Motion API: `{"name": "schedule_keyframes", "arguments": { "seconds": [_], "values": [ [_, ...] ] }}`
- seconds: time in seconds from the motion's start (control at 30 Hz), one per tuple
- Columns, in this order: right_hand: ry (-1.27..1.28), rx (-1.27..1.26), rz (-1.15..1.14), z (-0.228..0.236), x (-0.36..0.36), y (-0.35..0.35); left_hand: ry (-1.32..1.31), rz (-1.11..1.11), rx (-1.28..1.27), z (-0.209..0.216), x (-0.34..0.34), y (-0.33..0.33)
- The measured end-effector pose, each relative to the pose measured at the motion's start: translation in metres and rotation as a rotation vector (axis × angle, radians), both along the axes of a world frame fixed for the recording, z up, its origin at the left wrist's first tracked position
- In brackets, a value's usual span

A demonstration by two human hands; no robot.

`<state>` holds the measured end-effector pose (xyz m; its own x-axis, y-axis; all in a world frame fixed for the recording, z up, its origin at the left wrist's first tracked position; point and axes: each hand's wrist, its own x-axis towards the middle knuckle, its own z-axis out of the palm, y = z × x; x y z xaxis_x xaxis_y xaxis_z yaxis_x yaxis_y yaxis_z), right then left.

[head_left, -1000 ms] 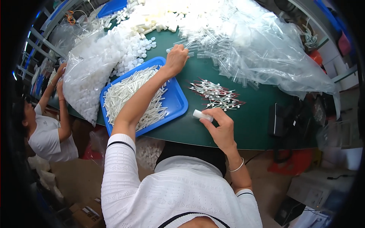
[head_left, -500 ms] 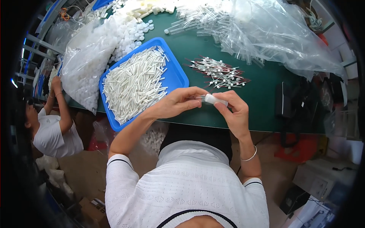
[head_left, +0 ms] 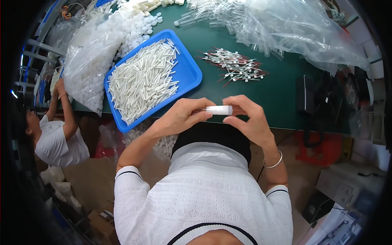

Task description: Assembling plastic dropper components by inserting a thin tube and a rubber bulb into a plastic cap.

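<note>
In front of my waist, at the near table edge, I hold a short white cylinder with a clear sleeve or tube (head_left: 219,110), lying level. The thumb and fingers of my left hand (head_left: 188,114) are closed on its left end, where thin clear ends show. My right hand (head_left: 251,118) is at the other end, its thumb and index finger spread apart around it. Whether a finger behind touches that end, I cannot tell. Beyond my hands lies a pile of thin white-and-dark-red pieces (head_left: 234,65). To the left, a blue tray (head_left: 190,73) carries many short white sticks (head_left: 143,81).
A plastic bag of white round pieces (head_left: 87,69) stands left of the tray, with loose white caps (head_left: 139,38) behind. Clear tubes (head_left: 216,16) and a large clear bag (head_left: 302,32) fill the far right. A co-worker (head_left: 61,130) sits at left. A black case (head_left: 304,96) is at right.
My right thumb and index finger have come off the white cylinder and spread apart. The cylinder has turned level and stays in my left fingers. The view has shifted slightly.
</note>
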<state>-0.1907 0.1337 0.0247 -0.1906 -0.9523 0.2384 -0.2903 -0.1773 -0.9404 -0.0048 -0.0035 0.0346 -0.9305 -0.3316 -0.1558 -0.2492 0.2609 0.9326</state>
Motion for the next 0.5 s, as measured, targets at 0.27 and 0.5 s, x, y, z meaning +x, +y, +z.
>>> {"name": "schedule_keyframes", "arguments": {
  "seconds": [0.27, 0.5],
  "values": [
    [-0.288, 0.168, 0.086, -0.016, 0.009, 0.016, 0.037, -0.066, 0.162, -0.023, 0.002, 0.019],
    [-0.414, 0.258, 0.113, -0.024, 0.013, 0.024, 0.04, 0.006, 0.007, -0.032, 0.003, 0.042]
  ]
}}
